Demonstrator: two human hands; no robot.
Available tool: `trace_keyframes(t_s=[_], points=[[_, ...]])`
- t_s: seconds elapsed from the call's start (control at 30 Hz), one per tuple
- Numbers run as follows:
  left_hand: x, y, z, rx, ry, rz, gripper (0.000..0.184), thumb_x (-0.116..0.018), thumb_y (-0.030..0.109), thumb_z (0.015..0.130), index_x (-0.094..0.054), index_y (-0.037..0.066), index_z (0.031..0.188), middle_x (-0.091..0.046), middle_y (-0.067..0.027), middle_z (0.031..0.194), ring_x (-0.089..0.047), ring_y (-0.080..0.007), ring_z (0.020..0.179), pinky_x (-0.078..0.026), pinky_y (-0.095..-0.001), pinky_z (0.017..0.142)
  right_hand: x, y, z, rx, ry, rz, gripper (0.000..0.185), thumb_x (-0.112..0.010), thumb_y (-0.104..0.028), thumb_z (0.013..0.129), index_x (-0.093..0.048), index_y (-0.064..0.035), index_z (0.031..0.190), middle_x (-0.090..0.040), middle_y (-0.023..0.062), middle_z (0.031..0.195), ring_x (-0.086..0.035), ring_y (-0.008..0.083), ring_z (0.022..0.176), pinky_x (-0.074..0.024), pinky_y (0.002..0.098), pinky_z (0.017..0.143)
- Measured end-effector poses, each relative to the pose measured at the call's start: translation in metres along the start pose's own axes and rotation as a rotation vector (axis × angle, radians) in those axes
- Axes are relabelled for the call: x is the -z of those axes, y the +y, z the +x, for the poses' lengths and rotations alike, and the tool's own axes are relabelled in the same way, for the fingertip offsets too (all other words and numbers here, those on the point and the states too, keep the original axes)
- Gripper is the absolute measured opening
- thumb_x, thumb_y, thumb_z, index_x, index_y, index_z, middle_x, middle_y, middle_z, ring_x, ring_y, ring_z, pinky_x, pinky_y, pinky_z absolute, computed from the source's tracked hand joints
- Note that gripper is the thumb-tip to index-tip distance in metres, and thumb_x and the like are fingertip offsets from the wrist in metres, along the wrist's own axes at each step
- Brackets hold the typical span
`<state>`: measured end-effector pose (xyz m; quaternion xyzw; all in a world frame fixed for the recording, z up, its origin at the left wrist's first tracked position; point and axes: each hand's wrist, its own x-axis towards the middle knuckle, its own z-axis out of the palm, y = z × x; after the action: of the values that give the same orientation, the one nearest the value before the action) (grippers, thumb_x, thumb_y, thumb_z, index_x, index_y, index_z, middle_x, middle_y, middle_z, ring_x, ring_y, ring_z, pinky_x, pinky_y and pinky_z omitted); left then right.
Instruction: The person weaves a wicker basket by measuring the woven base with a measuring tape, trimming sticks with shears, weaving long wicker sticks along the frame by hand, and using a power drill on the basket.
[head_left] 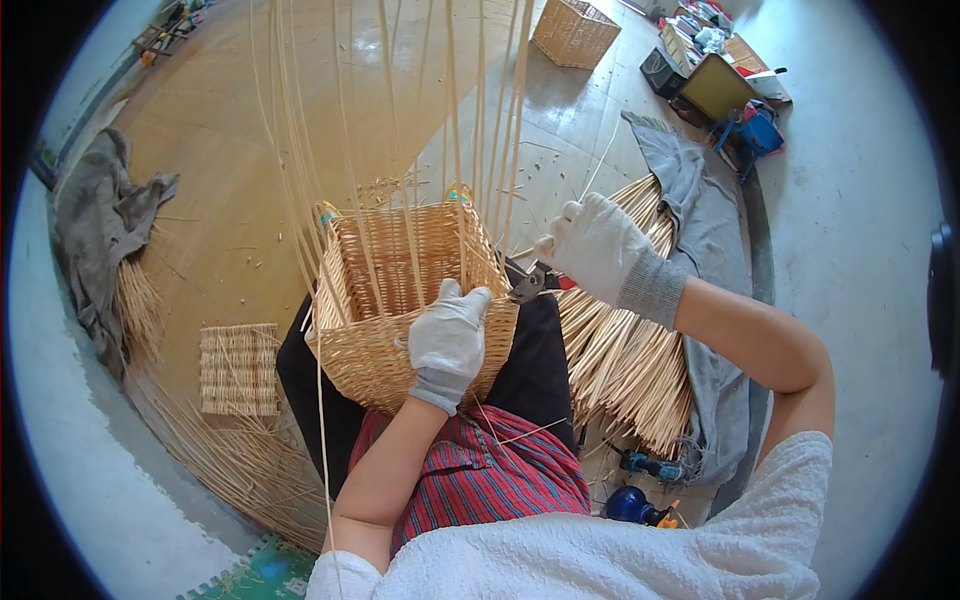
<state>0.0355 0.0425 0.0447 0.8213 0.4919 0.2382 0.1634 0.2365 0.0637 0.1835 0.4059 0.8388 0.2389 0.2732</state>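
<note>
"On the head view, where do you have the basket [375, 350]?"

"Straight ahead, on the lap beyond the striped cloth [480, 490]. Its mouth faces upward, and the tall stakes [387, 50] run up and away from me."

"And its long axis?"

"The stakes give me the clearest line. At this slant I can't tell which side of the basket itself is longer."

"Which hand is nearer?"

"The left hand [447, 340]: it's right on the near wall, clasping the rim. The right hand [600, 245] is off the basket, just beyond its right side, fingers curled."

"Around what?"

"The cutter [526, 287], I judge, though the grip is partly hidden. Its head meets the right-hand edge, so the tool spans the gap. The cane bundle [630, 370] lies farther right, below that forearm."
</note>
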Motion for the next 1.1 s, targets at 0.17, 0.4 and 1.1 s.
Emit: trace_keyframes(t_s=[0.17, 0.4, 1.1], points=[[0.0, -0.001, -0.004, 0.019, -0.008, -0.046, 0.027, -0.063, 0.012, 0.084, -0.07, 0.022, 0.108, -0.061, -0.009, 0.093, -0.065, -0.03, 0.075, -0.053, -0.0423, 0.065, 0.012, -0.001, 0.001, -0.037, -0.223, 0.105, 0.005, -0.063, -0.021, 0.086, -0.067, -0.0192, 0.09, -0.063, -0.0003, 0.071, -0.068, 0.0185, 0.08, -0.0529, 0.0351, 0.066], [-0.003, 0.007, 0.004, -0.082, -0.034, 0.156, 0.024, -0.062, 0.014, 0.083, -0.07, 0.017, 0.105, -0.06, -0.0091, 0.093, -0.067, -0.0267, 0.076, -0.054, -0.0399, 0.064, 0.019, 0.024, -0.021, -0.104, -0.202, 0.255, 0.029, -0.07, -0.027, 0.079, -0.068, -0.0153, 0.105, -0.069, 0.0071, 0.085, -0.07, 0.024, 0.087, -0.0535, 0.0396, 0.074], [0.004, -0.078, -0.114, 0.333, 0.513, -0.559, 0.025, -0.064, 0.005, 0.092, -0.061, 0.006, 0.117, -0.066, -0.0097, 0.094, -0.066, -0.0208, 0.077, -0.053, -0.0303, 0.067, 0.088, -0.048, 0.035, -0.036, 0.344, 0.165, 0.036, -0.069, -0.03, 0.08, -0.052, -0.0164, 0.109, -0.055, -0.0002, 0.089, -0.06, 0.0178, 0.09, -0.0453, 0.0355, 0.077]])
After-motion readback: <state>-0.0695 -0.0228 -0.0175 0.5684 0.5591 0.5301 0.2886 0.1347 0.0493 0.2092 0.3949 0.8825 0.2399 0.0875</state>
